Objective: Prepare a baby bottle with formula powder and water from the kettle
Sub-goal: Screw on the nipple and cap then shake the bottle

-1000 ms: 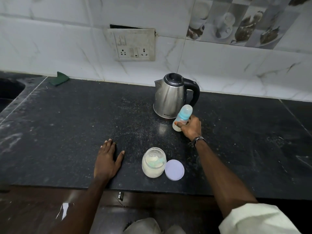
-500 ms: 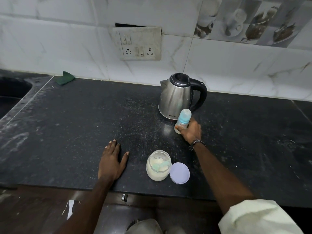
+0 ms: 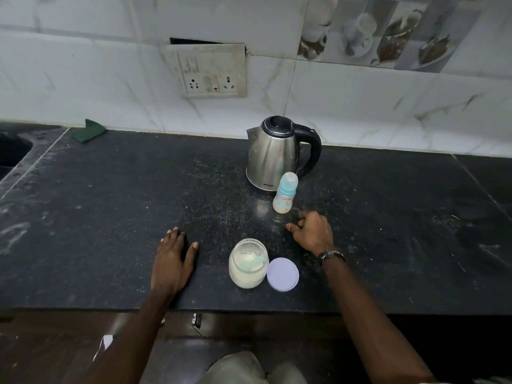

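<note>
A capped baby bottle (image 3: 285,193) with a blue top stands upright on the black counter (image 3: 110,217), just in front of the steel kettle (image 3: 273,153) with its black handle. My right hand (image 3: 313,231) hovers just below the bottle, fingers loosely curled, holding nothing. An open jar of formula powder (image 3: 248,263) with a pale scoop inside sits near the front edge, its round lid (image 3: 282,274) flat beside it on the right. My left hand (image 3: 173,261) rests flat on the counter, left of the jar.
A wall socket panel (image 3: 212,70) is on the tiled wall behind. A green cloth (image 3: 90,130) lies at the back left, near a sink (image 3: 11,153). The counter's front edge runs above dark cabinet doors.
My right hand let go of the baby bottle and drew back toward me; the bottle now stands alone by the kettle. The left hand stayed put.
</note>
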Available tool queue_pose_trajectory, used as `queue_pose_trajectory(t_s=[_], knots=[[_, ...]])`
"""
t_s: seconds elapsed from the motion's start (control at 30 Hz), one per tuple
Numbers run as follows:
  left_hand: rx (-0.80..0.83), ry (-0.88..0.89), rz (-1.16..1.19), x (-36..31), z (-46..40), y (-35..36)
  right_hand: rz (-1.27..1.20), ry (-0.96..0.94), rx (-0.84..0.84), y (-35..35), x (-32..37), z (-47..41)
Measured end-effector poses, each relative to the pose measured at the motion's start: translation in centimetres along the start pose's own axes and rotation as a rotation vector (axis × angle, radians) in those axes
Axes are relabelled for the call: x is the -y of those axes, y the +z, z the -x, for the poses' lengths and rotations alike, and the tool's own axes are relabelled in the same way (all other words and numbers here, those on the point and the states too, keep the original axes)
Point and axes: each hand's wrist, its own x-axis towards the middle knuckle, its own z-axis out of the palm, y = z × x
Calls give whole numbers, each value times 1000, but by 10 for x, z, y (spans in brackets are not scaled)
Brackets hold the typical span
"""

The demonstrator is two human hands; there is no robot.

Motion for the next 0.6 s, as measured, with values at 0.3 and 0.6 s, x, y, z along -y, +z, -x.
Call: queue_pose_trajectory(t_s=[0.3, 0.6], knots=[[-67, 211, 683, -90, 24, -16, 261, -379, 325, 11, -17, 59], [79, 227, 824, -129, 53, 3, 501, -452, 287, 33, -5, 85]])
